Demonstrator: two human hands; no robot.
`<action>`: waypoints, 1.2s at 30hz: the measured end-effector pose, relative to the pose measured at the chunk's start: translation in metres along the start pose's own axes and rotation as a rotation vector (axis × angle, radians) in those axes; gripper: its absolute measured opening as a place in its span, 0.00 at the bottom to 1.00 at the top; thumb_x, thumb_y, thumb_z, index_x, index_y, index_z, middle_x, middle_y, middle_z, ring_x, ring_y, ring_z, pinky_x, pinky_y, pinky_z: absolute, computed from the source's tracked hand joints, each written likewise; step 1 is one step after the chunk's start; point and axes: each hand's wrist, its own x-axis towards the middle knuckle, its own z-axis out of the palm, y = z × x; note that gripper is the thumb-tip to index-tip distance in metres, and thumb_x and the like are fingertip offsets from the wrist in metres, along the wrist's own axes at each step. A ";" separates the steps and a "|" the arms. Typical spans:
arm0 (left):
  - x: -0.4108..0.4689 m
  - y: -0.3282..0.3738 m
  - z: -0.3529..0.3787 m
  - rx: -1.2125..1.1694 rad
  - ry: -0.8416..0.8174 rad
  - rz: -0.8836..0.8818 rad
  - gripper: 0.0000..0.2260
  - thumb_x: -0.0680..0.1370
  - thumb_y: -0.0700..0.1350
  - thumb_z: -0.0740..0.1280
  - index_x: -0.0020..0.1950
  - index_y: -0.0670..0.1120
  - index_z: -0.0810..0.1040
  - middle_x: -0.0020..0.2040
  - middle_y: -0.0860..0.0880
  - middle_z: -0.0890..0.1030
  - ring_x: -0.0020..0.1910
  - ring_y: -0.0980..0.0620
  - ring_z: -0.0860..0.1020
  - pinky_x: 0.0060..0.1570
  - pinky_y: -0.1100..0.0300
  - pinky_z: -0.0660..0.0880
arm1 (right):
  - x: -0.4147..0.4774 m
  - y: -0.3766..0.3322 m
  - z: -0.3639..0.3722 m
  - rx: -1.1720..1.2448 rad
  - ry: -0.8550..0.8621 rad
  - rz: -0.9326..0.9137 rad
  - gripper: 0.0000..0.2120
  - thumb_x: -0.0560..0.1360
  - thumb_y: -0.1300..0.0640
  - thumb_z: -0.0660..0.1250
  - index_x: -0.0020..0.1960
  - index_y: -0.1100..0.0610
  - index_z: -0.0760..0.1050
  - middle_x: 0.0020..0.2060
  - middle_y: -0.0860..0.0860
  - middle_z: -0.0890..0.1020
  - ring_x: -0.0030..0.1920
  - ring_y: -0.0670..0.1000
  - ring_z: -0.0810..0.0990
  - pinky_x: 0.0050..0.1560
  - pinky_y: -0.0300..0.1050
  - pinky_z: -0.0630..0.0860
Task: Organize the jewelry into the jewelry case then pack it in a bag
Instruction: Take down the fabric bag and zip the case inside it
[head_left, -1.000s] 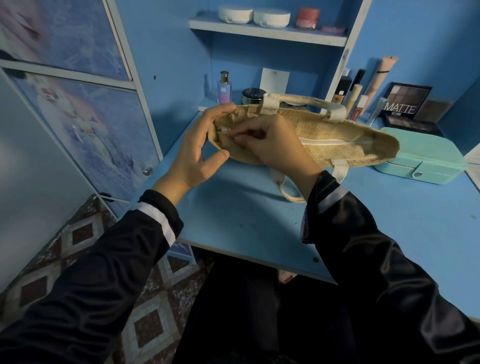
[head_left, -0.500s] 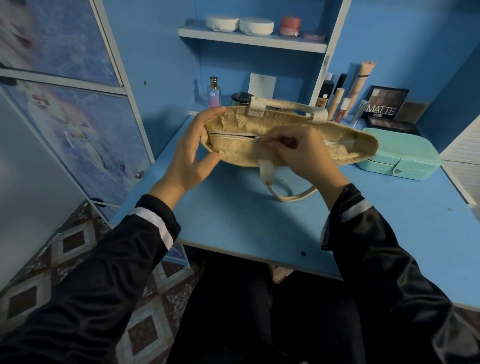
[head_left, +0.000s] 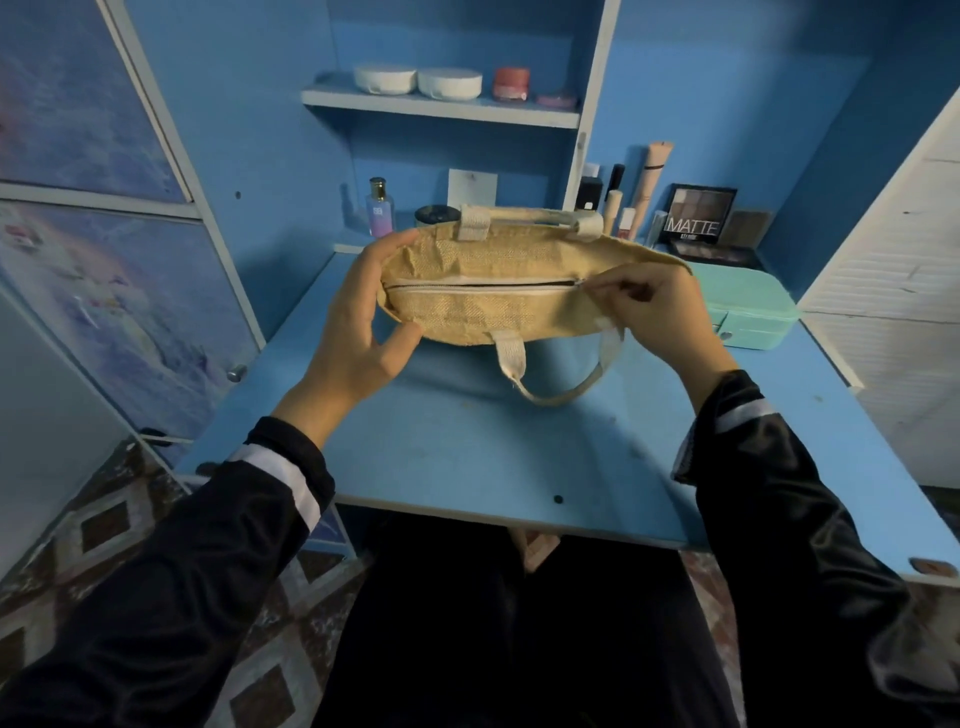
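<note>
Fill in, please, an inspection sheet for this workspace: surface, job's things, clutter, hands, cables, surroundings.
Surface: blue desk, with a dark spot near its front edge.
Job's things: jute bag held over the desk, zip parted up to the zip pull; teal jewelry case shut, on the desk behind.
Clutter: perfume bottle, MATTE palette and tubes at the back; jars on the shelf.
Hands: left hand grips the bag's end; right hand pinches the zip pull.
Cables: nothing seen.
Surroundings: cabinet doors on the left, patterned floor tiles.

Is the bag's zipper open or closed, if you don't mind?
Partly open: a dark gap runs along the zipper to the right hand pinching its pull.
</note>
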 end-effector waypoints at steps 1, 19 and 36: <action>-0.001 0.002 0.003 0.005 0.004 0.002 0.30 0.70 0.37 0.64 0.73 0.40 0.64 0.68 0.45 0.72 0.64 0.47 0.74 0.62 0.51 0.72 | 0.000 0.005 -0.004 -0.009 0.005 0.009 0.10 0.74 0.66 0.68 0.47 0.54 0.85 0.38 0.49 0.84 0.35 0.45 0.79 0.40 0.39 0.77; -0.010 0.015 0.020 0.074 0.042 -0.012 0.31 0.70 0.40 0.64 0.73 0.42 0.65 0.69 0.45 0.71 0.63 0.45 0.73 0.61 0.58 0.71 | 0.003 0.034 -0.018 -0.184 0.143 0.132 0.15 0.73 0.69 0.63 0.50 0.57 0.85 0.45 0.54 0.85 0.42 0.48 0.78 0.43 0.26 0.73; -0.007 0.016 0.015 0.061 0.016 -0.063 0.31 0.70 0.37 0.65 0.74 0.44 0.65 0.68 0.45 0.72 0.63 0.42 0.73 0.62 0.45 0.73 | 0.006 0.032 -0.019 -0.255 0.157 0.066 0.11 0.72 0.69 0.64 0.46 0.60 0.84 0.42 0.55 0.84 0.42 0.50 0.79 0.41 0.25 0.67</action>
